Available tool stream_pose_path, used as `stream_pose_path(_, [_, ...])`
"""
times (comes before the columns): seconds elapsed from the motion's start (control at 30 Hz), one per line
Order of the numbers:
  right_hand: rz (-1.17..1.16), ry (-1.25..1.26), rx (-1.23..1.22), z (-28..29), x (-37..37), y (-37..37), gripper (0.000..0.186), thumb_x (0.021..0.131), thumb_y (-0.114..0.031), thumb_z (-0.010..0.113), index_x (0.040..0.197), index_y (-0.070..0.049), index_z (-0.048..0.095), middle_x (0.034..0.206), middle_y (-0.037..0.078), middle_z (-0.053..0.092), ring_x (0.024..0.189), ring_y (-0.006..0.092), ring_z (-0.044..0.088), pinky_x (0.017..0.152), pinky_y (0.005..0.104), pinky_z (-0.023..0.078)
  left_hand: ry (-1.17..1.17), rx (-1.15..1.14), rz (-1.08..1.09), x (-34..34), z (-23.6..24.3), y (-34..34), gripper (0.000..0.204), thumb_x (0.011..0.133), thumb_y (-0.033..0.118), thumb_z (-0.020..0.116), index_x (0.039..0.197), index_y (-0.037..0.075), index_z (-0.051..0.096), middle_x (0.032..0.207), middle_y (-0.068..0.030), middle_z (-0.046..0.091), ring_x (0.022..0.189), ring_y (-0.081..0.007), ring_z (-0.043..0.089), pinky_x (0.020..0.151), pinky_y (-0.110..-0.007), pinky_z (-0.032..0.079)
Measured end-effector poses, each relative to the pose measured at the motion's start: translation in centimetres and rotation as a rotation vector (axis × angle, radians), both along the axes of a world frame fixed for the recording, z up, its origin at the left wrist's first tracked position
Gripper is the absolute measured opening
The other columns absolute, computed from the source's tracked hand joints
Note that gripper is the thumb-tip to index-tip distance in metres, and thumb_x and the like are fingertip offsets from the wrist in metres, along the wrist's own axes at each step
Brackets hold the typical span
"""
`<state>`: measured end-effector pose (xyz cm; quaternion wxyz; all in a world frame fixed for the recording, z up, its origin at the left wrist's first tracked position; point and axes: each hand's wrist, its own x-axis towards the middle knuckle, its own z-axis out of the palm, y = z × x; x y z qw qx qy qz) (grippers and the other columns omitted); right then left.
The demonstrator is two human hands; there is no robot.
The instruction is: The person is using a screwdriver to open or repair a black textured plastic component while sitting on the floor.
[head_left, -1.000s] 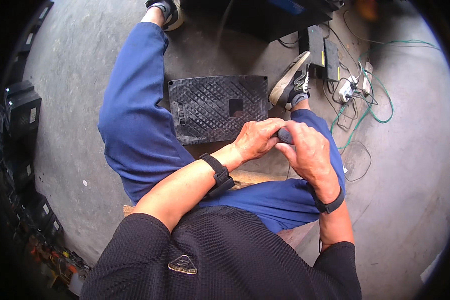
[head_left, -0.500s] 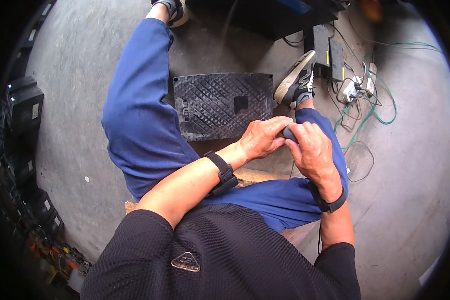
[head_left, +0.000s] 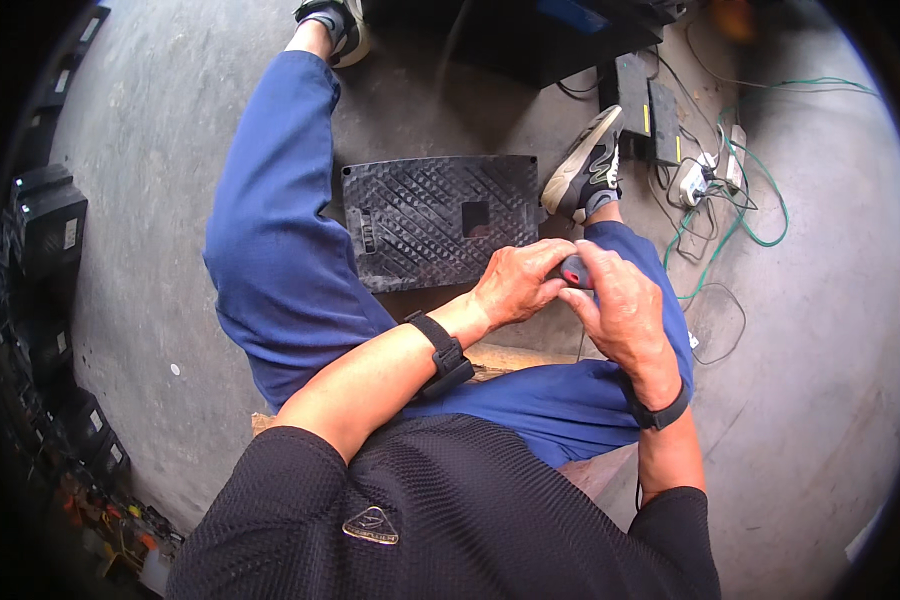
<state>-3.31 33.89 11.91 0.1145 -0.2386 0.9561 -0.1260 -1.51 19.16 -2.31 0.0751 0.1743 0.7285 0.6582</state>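
My left hand (head_left: pixel 515 280) and my right hand (head_left: pixel 620 315) are closed together around a small dark grey rounded object (head_left: pixel 575 272) with a red part on it. The fingers of both cover much of it, so I cannot make out what it is. A black band is strapped on each wrist. Beyond my hands, between my feet, a ridged black plastic panel (head_left: pixel 420 220) with a small square patch lies flat.
A large black case (head_left: pixel 510 40) stands beyond the panel. Flat dark units (head_left: pixel 625 95), a white power strip (head_left: pixel 692 182) and tangled cables (head_left: pixel 760 225) lie right of my shoe (head_left: pixel 580 170). Several black boxes (head_left: pixel 45 230) line the left. Wooden boards (head_left: pixel 500 355) show beneath me.
My hands have shifted only slightly. A red part of the held object now shows between my fingers, where only dark grey showed before.
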Motion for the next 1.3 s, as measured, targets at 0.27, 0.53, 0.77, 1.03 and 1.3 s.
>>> stream_pose_path(0.27, [0.04,0.031,-0.006,-0.3,-0.1,0.5,0.034,0.086,-0.019,0.078,0.117,-0.012,0.065,0.09,0.008,0.064,0.08,0.031,0.065,0.069,0.0433,0.054,-0.013,-0.048,0.043,-0.1,0.2,0.0,0.053,0.079,0.009,0.082,0.129,0.003,0.064,0.129,-0.0185,0.07,0.113,-0.0378,0.07,0.091,-0.042,0.06])
stream_pose_path(0.53, [-0.017,-0.053,0.025,0.1,0.0,0.2,0.033,0.082,-0.012,0.078,0.113,-0.012,0.065,0.095,0.009,0.061,0.086,0.0304,0.066,0.07,0.0437,0.054,0.022,-0.011,0.046,0.1,0.3,0.0,0.054,0.079,0.009,0.081,0.13,0.004,0.064,0.13,-0.0179,0.069,0.113,-0.0374,0.07,0.091,-0.042,0.06])
stream_pose_path(0.77, [-0.012,-0.03,-0.001,-0.4,0.0,0.8,0.035,0.084,-0.016,0.078,0.116,-0.011,0.065,0.09,0.008,0.063,0.082,0.0311,0.066,0.07,0.0431,0.054,0.032,0.008,0.035,0.0,0.5,-0.1,0.055,0.079,0.014,0.084,0.129,0.004,0.064,0.13,-0.0176,0.069,0.113,-0.0377,0.07,0.089,-0.042,0.061])
stream_pose_path(1.03, [-0.093,-0.166,0.108,1.0,-0.2,0.4,0.034,0.083,-0.007,0.074,0.116,-0.011,0.066,0.095,0.008,0.062,0.086,0.0313,0.065,0.072,0.0435,0.055,0.007,-0.002,0.021,-0.1,0.0,-0.1,0.053,0.079,0.009,0.081,0.13,0.006,0.065,0.13,-0.0172,0.069,0.114,-0.0375,0.07,0.092,-0.041,0.06])
stream_pose_path(1.3, [-0.01,-0.075,0.022,0.8,-0.4,0.5,0.037,0.086,-0.011,0.073,0.122,-0.01,0.064,0.093,0.009,0.062,0.086,0.0319,0.066,0.071,0.0445,0.055,0.0,-0.006,0.037,0.1,-0.2,0.1,0.055,0.08,0.012,0.084,0.131,0.004,0.065,0.132,-0.0174,0.069,0.116,-0.0372,0.069,0.093,-0.041,0.06])
